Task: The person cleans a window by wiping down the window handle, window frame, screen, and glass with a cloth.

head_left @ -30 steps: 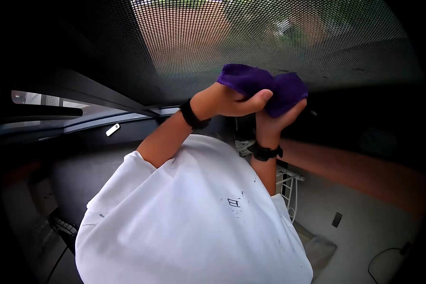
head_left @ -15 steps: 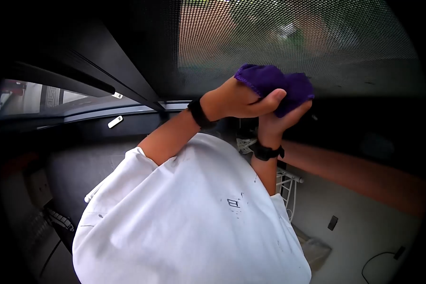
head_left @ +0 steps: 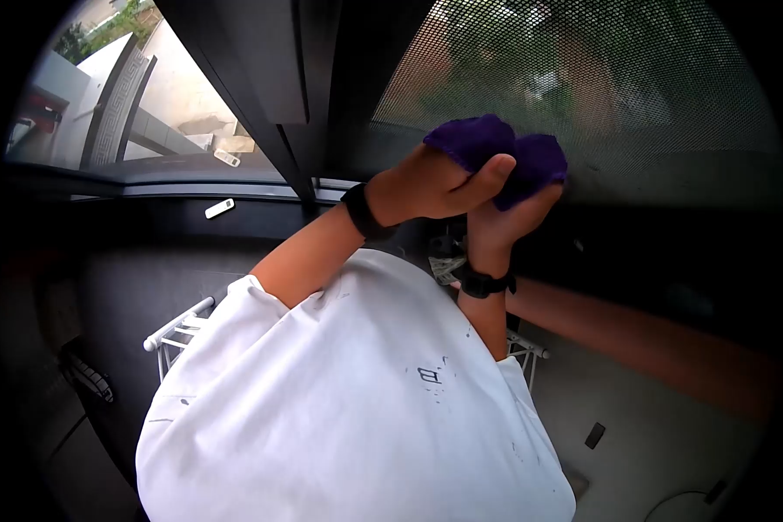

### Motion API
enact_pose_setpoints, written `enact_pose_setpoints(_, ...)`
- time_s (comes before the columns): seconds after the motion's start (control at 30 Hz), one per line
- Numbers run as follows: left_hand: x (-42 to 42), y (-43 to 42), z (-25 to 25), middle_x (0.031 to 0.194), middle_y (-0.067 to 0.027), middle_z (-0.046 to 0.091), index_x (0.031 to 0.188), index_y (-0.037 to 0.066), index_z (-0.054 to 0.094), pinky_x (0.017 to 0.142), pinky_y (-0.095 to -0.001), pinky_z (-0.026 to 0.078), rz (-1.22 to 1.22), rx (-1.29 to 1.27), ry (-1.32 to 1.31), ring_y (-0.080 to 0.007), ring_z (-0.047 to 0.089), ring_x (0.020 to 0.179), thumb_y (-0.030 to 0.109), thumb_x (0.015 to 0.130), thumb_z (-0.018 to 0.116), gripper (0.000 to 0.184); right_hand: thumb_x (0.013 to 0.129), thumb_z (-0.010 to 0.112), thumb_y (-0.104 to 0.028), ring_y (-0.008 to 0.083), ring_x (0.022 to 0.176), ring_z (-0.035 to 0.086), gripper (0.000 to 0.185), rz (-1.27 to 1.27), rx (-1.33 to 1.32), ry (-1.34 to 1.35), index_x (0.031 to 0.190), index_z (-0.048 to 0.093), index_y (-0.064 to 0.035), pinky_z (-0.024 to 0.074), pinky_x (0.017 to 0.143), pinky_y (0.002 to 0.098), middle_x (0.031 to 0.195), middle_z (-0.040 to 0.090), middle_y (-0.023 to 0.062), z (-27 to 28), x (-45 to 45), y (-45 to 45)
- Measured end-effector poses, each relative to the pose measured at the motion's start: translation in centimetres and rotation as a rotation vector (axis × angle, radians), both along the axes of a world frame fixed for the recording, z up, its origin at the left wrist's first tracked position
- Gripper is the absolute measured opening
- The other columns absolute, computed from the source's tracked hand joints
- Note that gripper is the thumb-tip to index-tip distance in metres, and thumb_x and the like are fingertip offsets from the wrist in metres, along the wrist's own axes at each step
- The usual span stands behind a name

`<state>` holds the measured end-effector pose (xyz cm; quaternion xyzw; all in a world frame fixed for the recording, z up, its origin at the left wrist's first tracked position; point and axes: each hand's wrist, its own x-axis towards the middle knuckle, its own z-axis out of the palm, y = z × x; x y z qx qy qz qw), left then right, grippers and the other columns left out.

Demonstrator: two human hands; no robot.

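A purple cloth (head_left: 535,165) is bunched between my hands in front of the dark mesh screen (head_left: 583,78). My left hand (head_left: 431,184) is closed on its left side, thumb pointing up and right; a black band circles that wrist. Just to the right and a little lower, my right hand (head_left: 509,228) grips the cloth's lower right side, its fingers mostly hidden. A black watch (head_left: 485,283) is on the right wrist. Whether the cloth touches the mesh, I cannot tell.
At left, a dark frame post (head_left: 270,61) borders a window onto a paved yard. A white remote-like object (head_left: 220,209) lies on the dark sill. White rails (head_left: 178,329) show on both sides of my white shirt. A small dark object (head_left: 594,435) lies on the floor.
The view has turned, so more of the yard shows through the left window and the mesh sits further right. Both hands keep hold of the cloth, shifted slightly left in the picture.
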<state>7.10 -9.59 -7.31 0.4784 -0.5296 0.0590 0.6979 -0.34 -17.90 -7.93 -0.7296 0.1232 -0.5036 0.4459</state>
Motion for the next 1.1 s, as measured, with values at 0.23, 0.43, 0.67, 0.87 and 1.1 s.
enact_pose_setpoints(0.23,1.3,4.0,-1.0,0.068,-0.0083,0.050,0.078,0.003,0.053,0.053,-0.0318,0.039,0.056,0.032,0.189,-0.0229,0.049,0.058,0.016,0.092,0.049,0.020,0.096,0.037,-0.043,0.0144,0.075,0.055,0.046,0.101,-0.023,-0.007,0.092,0.056,-0.0010,0.0461,0.069,0.0285,0.083,0.058,0.0042,-1.2,2.6,2.9)
enact_pose_setpoints(0.43,1.9,7.7,-3.8,0.079,-0.0048,0.057,0.093,0.000,0.056,0.061,-0.0245,0.042,0.234,-0.001,0.211,-0.0128,0.051,0.067,0.008,0.096,0.039,0.019,0.096,0.042,-0.027,0.0138,0.075,0.056,0.031,0.530,0.203,-0.029,0.099,0.055,0.0019,0.0455,0.066,0.0267,0.084,0.060,0.0054,-2.7,4.1,5.6)
enact_pose_setpoints(0.67,1.3,9.9,-4.2,0.087,-0.0021,0.059,0.099,0.001,0.059,0.068,-0.0231,0.042,0.226,0.111,0.350,-0.0095,0.051,0.075,0.006,0.092,0.047,0.015,0.093,0.047,-0.018,0.0167,0.091,0.058,0.025,0.815,0.405,-0.122,0.110,0.054,-0.0004,0.0472,0.078,0.0284,0.101,0.060,0.0086,-4.6,4.1,6.8)
enact_pose_setpoints(0.87,0.5,8.8,-4.2,0.088,0.0000,0.056,0.104,0.000,0.058,0.067,-0.0234,0.042,0.155,0.224,0.417,-0.0089,0.049,0.076,0.006,0.086,0.052,0.020,0.097,0.041,-0.026,0.0119,0.093,0.056,0.042,0.616,0.541,-0.169,0.132,0.039,-0.0022,0.0467,0.081,0.0257,0.107,0.058,0.0049,-7.6,2.9,7.7)
enact_pose_setpoints(1.1,-0.3,5.4,-4.3,0.085,0.0003,0.054,0.098,-0.001,0.058,0.064,-0.0232,0.039,0.046,0.227,0.482,-0.0080,0.046,0.073,0.012,0.083,0.055,0.020,0.096,0.042,-0.024,0.0065,0.080,0.047,0.028,0.597,0.794,-0.081,0.107,0.053,-0.0002,0.0413,0.074,0.0212,0.088,0.054,-0.0017,-4.7,1.0,4.4)
